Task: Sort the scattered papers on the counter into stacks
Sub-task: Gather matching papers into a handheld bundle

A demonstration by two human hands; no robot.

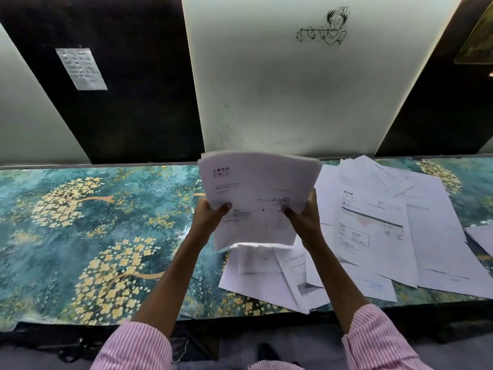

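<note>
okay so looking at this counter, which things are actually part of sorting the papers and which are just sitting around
Part of the job:
bundle of papers, held by left hand and right hand
loose papers spread on the counter

Just there:
taped note
flute-player drawing
picture at the upper right edge

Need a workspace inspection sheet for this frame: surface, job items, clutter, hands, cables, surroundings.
Surface: counter covered in teal floral-print sheet; left half bare.
Job's things: bundle of papers held up above the counter; loose papers scattered and overlapping on the right half, no neat stack seen.
Clutter: nothing seen besides the papers.
Hands: left hand and right hand both grip the bundle's lower edge.
Cables: nothing seen.
Surroundings: white panel with line drawing; dark panel with taped note.
</note>
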